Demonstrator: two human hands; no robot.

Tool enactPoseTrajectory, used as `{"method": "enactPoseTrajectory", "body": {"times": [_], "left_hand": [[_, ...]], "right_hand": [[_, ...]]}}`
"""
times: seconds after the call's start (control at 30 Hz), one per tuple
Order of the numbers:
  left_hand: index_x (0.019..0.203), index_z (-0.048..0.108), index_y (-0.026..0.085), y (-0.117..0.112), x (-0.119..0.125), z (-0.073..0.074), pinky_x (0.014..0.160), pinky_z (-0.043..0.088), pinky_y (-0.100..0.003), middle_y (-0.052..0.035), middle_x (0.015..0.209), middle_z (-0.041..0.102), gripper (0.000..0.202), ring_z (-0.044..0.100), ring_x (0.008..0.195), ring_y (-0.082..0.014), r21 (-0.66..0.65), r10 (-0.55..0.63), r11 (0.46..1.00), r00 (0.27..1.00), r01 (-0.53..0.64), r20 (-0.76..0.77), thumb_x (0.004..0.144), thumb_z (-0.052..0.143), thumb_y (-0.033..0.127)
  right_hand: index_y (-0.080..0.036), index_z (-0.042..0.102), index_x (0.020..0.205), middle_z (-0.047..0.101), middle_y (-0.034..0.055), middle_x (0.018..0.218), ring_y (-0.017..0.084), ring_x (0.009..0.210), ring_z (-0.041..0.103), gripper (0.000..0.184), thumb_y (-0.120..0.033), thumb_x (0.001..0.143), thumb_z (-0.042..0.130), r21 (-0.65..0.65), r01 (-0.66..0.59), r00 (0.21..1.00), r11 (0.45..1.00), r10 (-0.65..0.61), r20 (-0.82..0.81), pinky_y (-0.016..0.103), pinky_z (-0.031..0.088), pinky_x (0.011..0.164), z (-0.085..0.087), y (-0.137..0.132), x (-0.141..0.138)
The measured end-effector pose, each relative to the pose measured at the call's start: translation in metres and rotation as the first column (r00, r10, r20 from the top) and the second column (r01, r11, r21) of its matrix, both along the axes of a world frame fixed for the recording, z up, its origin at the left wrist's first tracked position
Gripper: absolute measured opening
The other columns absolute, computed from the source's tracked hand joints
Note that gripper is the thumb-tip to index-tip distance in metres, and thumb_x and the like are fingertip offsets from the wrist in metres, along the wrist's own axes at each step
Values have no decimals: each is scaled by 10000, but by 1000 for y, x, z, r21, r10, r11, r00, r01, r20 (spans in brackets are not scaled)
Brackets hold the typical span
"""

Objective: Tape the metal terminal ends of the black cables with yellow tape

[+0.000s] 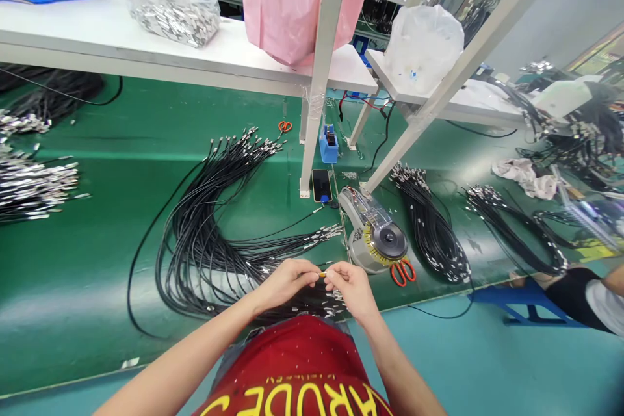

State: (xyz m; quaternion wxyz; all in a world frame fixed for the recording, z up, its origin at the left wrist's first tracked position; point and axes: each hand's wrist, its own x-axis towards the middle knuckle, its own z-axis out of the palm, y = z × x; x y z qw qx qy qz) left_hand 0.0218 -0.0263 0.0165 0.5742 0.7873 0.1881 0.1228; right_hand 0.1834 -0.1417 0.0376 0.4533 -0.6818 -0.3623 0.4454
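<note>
My left hand (290, 283) and my right hand (351, 286) meet close to my body, above the bench's front edge. Fingertips of both pinch a small yellow piece (322, 275), possibly on a cable end; its exact kind is too small to make out. Beneath and left of them spreads a large bundle of black cables (202, 234) with silvery metal ends, curving across the green bench. Some cable ends point toward the grey round dispenser with a black disc (390, 240), just right of my hands. Orange-handled scissors (403, 272) lie against that machine.
A phone (322, 186) and a blue holder (329, 144) stand by the white post (319, 78). Small orange scissors (285, 126) lie farther back. More cable bundles (431, 227) sit right. A shelf (195, 58) carries bags. Another person's leg (565, 296) shows at right.
</note>
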Motion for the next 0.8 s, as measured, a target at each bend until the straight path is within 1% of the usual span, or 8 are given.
{"method": "enactPoseTrajectory", "body": {"times": [0.1,0.23,0.43,0.5,0.57,0.63,0.7,0.8], "left_hand": [[916,729,165,0,1,1,683,433,-231,-28,759,692,337,607,708,-160,-45,5,999,1000,-6,-26,951,492,401],[777,707,139,0,-2,-1,596,370,-217,-4,653,609,425,510,616,-131,-70,11,997,999,-14,-46,944,477,455],[727,710,116,-5,-4,-3,511,242,-219,37,540,476,423,369,536,-98,-227,33,973,999,-39,-31,911,544,460],[737,723,112,-6,-2,-3,507,250,-218,30,534,486,439,385,530,-101,-229,25,973,999,-32,-31,916,538,466],[808,744,121,-5,-1,-8,545,324,-218,3,607,572,444,469,583,-124,-170,20,985,1000,-23,-19,938,501,469],[955,749,156,-2,-4,-22,662,413,-238,-29,766,664,405,563,717,-163,-51,9,999,1000,-10,-20,960,471,451],[1074,729,202,5,-16,-44,797,443,-275,-50,903,698,359,602,854,-192,92,14,996,998,-9,-53,969,467,423],[999,756,213,20,-44,-80,827,465,-297,-68,870,704,347,619,864,-207,236,89,970,988,-58,-124,958,483,424]], "right_hand": [[-167,681,771,697,30,672,165,596,655,179,-310,830,592,36,14,997,999,-17,82,262,509,591,3,-1,-3],[-179,686,752,688,16,667,161,594,651,147,-268,820,591,59,16,988,998,-25,150,258,509,591,5,0,-6],[-171,678,738,680,11,642,148,567,639,154,-282,817,605,35,4,1000,999,-5,29,243,498,577,0,1,-9],[-166,675,739,686,18,656,144,562,633,163,-291,821,609,35,1,1000,999,-1,-4,241,495,576,-4,2,-9],[-164,669,739,685,21,657,141,559,630,171,-299,823,605,37,14,1000,999,-13,-9,240,492,574,-10,2,-6],[-162,662,750,685,22,657,141,556,630,177,-308,823,592,21,52,998,998,-52,35,240,493,573,-22,0,1],[-160,655,757,690,24,658,143,555,635,180,-308,818,571,-33,104,987,994,-99,128,240,496,576,-40,-6,10],[-157,644,701,680,26,596,155,509,628,192,-294,794,546,-135,166,960,977,-129,250,243,483,532,-71,-21,19]]}}
